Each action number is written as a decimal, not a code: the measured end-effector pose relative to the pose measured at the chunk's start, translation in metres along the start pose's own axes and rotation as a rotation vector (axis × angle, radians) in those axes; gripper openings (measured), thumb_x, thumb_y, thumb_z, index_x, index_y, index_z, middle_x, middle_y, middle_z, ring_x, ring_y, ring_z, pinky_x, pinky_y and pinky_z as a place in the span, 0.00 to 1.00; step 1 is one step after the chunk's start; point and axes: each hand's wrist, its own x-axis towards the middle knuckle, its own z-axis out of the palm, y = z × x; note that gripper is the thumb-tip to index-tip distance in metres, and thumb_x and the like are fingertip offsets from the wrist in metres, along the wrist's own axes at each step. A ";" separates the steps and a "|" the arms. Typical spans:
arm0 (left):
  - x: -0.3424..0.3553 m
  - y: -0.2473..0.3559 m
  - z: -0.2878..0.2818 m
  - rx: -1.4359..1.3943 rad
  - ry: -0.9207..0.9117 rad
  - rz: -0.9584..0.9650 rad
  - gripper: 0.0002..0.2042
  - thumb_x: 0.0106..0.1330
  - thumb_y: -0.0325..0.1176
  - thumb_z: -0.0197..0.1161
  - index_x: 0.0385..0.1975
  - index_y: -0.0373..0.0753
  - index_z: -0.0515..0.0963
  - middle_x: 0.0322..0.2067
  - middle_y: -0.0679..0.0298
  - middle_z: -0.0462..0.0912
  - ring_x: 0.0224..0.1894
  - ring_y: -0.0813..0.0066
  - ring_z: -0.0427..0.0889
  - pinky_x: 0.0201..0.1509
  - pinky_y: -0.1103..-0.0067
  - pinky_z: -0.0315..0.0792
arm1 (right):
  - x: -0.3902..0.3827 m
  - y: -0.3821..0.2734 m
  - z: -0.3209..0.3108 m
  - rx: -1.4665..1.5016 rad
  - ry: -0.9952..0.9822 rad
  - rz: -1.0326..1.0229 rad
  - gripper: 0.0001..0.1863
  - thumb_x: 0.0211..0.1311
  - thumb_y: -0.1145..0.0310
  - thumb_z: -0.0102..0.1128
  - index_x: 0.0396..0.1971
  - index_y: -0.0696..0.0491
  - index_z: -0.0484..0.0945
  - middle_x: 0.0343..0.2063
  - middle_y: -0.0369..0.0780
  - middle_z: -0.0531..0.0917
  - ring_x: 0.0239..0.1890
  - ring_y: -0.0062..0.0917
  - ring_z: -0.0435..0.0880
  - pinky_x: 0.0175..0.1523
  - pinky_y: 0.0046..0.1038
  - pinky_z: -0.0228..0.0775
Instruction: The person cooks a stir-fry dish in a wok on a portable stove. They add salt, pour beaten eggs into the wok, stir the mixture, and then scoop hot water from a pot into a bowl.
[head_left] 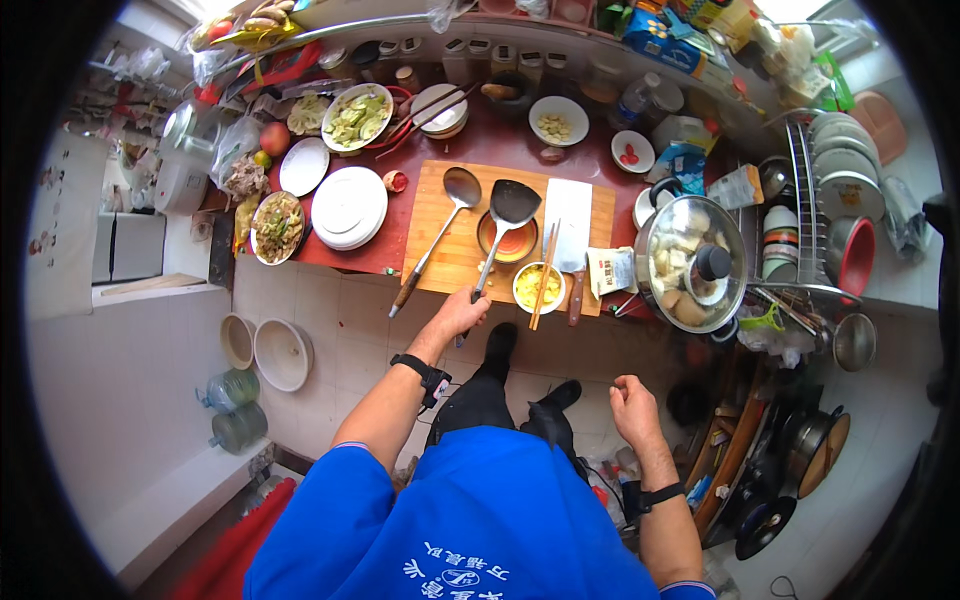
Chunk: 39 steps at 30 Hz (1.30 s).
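My left hand (463, 308) is closed on the handle of a spatula (513, 203), whose dark head rests over a small orange-rimmed bowl (497, 243) on the wooden cutting board (435, 190). A ladle (461, 188) lies just left of it. To the right are a cleaver (569, 215) with a wooden handle, a white bowl of chopped yellow food (530, 292) with chopsticks (547, 270) across it, and a small packet (610, 271). My right hand (632, 405) hangs below the board's front edge at the right, its fingers curled with nothing visible in them.
A covered steel pot (689, 272) stands right of the board, beside a dish rack (815, 150). Several plates (349, 205) and food bowls (357, 117) crowd the red counter (390, 245). Basins (282, 350) and water jugs (238, 428) sit on the floor at left; pans (790, 470) stand at lower right.
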 end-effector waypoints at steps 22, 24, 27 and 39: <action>-0.113 -0.113 -0.016 0.400 0.739 0.030 0.32 0.76 0.56 0.54 0.51 0.23 0.76 0.44 0.45 0.83 0.49 0.55 0.80 0.58 0.66 0.71 | -0.189 0.504 -0.286 -0.021 1.006 0.477 0.13 0.66 0.64 0.61 0.45 0.56 0.80 0.34 0.50 0.86 0.40 0.47 0.86 0.47 0.44 0.78; -0.160 -0.140 0.024 0.649 0.735 -0.076 0.36 0.74 0.60 0.52 0.48 0.22 0.77 0.44 0.38 0.83 0.48 0.45 0.82 0.56 0.58 0.74 | -0.175 0.574 -0.340 -0.185 1.124 0.504 0.14 0.66 0.66 0.59 0.48 0.56 0.80 0.40 0.52 0.85 0.46 0.50 0.84 0.53 0.47 0.75; -0.208 -0.171 0.099 0.677 0.565 -0.403 0.30 0.75 0.58 0.52 0.41 0.28 0.79 0.38 0.47 0.85 0.37 0.51 0.84 0.42 0.60 0.78 | -0.143 0.639 -0.386 -0.379 1.106 0.658 0.18 0.64 0.66 0.57 0.53 0.53 0.79 0.52 0.53 0.81 0.57 0.52 0.76 0.63 0.48 0.67; -0.262 -0.161 0.261 0.083 0.246 -0.470 0.18 0.77 0.46 0.57 0.54 0.37 0.71 0.30 0.65 0.81 0.23 0.79 0.76 0.23 0.83 0.70 | -0.132 0.693 -0.456 -0.743 0.743 0.314 0.07 0.64 0.73 0.58 0.40 0.55 0.80 0.45 0.47 0.81 0.53 0.44 0.78 0.58 0.42 0.72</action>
